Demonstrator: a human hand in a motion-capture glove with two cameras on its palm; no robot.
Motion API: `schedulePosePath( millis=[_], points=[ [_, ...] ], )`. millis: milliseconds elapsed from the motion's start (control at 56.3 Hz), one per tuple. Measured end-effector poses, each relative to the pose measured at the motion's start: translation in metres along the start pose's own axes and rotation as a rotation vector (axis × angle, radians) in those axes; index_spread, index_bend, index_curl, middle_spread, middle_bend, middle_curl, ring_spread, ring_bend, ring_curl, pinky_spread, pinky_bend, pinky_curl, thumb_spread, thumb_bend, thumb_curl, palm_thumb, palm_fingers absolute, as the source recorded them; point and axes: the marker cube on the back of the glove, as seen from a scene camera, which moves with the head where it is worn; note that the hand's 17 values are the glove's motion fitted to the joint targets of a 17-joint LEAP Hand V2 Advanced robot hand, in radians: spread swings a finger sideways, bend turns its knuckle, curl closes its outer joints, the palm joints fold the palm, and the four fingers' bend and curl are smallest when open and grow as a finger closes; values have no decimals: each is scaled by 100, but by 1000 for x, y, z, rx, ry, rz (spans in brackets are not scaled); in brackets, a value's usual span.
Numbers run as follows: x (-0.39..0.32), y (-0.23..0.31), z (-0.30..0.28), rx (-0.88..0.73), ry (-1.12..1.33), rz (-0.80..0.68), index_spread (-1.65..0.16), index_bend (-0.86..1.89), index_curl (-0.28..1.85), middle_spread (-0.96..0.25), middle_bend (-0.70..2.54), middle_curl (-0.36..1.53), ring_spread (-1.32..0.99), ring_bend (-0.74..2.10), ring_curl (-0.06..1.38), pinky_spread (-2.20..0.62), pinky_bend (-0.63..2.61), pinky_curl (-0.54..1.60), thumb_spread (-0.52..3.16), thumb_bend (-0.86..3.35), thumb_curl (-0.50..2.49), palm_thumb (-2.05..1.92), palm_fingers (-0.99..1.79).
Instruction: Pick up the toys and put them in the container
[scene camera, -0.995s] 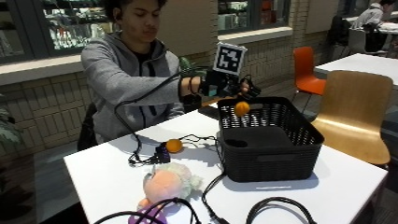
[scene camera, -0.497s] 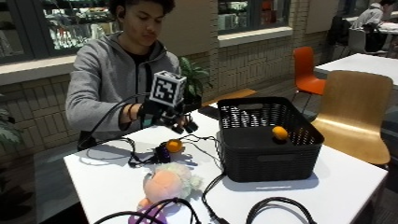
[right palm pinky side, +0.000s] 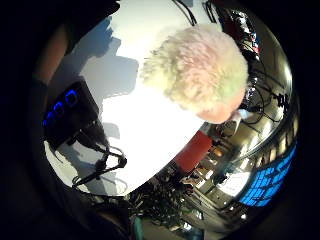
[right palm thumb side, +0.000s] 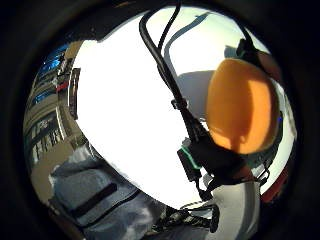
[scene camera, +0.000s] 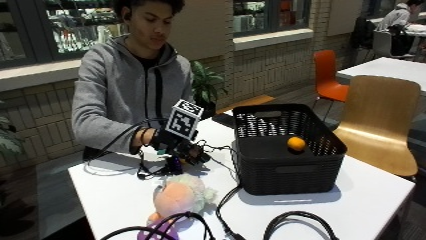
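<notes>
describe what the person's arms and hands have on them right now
Both arms are in grey hoodie sleeves. The right hand wears a black glove, and a dark band sits at that wrist. The other hand does not show in these views.

Even indoor light falls on the table (scene camera: 126, 200), which glares white in both palm views, where soft shadows lie beside the plush (right palm pinky side: 200, 75) and orange ball (right palm thumb side: 242, 107), and edges bend into black.
</notes>
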Motion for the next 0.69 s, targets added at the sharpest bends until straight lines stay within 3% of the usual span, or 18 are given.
schedulePosePath(
  millis=[302,373,462,551,693],
  points=[
    [9,3,-54,334,93,-4,-15,120,65,3,20,27,-9,11,9,-3,36,35,152,14,34,39,-2],
    [33,11,-90,406,243,-226,-15,125,66,1,23,30,-9,12,8,-3,33,34,158,18,35,43,-1],
    [22,19,-131,488,252,-392,-14,127,66,-1,31,33,-11,13,8,-3,30,34,160,21,35,48,2],
    [3,1,-184,595,205,-146,-13,129,65,-3,34,36,-12,15,8,-3,28,33,161,24,35,50,3],
    [-43,-33,-241,601,76,-159,-12,130,65,-5,38,39,-14,16,9,-3,25,33,160,28,35,52,5]
  ],
)
